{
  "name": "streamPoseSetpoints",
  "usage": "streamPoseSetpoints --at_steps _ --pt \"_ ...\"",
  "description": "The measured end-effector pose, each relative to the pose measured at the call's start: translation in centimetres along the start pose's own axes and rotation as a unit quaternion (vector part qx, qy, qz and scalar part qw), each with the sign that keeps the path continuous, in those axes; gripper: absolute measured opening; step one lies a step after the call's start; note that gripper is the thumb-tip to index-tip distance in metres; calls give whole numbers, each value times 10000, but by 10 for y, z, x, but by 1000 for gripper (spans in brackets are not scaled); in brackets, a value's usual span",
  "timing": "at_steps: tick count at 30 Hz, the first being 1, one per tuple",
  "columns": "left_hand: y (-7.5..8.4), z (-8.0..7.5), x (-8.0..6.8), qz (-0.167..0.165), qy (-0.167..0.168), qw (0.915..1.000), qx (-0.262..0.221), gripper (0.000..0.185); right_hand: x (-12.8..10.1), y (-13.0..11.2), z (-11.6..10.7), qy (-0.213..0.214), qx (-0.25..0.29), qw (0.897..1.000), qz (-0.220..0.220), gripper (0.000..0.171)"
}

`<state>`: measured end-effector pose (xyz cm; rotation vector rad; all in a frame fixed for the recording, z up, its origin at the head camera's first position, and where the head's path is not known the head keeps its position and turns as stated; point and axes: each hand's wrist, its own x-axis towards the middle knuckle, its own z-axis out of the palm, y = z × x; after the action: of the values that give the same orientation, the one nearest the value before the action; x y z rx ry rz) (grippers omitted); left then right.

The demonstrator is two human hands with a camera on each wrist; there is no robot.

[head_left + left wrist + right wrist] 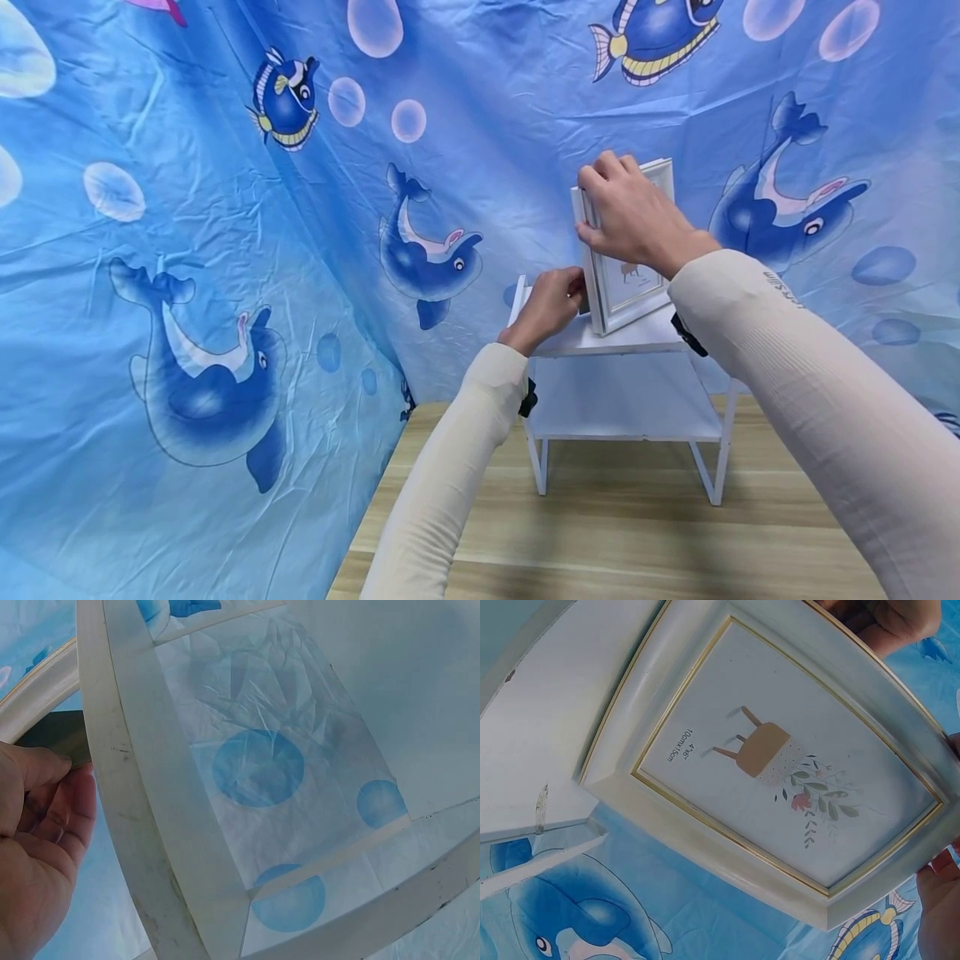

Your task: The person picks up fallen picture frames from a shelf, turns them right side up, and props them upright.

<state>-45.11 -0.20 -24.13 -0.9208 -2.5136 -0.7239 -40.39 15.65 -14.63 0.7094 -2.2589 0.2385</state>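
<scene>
A white picture frame (641, 312) with a thin gold inner edge stands tilted on the top of a small white table (558, 342). Its printed insert, with a plant and stool drawing (761, 750), faces the right wrist camera. My right hand (636, 212) grips the upper part of the frame, fingers over the top edge and thumb at the side. Behind the frame, low down, my left hand (551, 302) pinches a dark back stand (60, 735) between thumb and fingers. Most of that stand is hidden by the frame in the head view.
Below the tabletop the table has a lower shelf (622, 396) and thin white legs (723, 454), standing on a wood-look floor (585, 542). A blue sea-animal curtain (480, 192) hangs close behind the table and along the left side.
</scene>
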Motion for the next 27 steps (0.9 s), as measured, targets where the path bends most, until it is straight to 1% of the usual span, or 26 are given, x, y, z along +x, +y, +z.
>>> streamPoseSetpoints --at_steps 7,18,27 --pt "1 -1 -1 37 -9 10000 52 20 0 -1 0 -71 9 10000 33 38" --pt "0 -3 -1 9 -68 9998 183 24 1 -3 0 -119 42 9999 63 39" --pt "-3 -3 -1 27 -60 9999 133 27 3 -3 0 -158 39 9999 0 38"
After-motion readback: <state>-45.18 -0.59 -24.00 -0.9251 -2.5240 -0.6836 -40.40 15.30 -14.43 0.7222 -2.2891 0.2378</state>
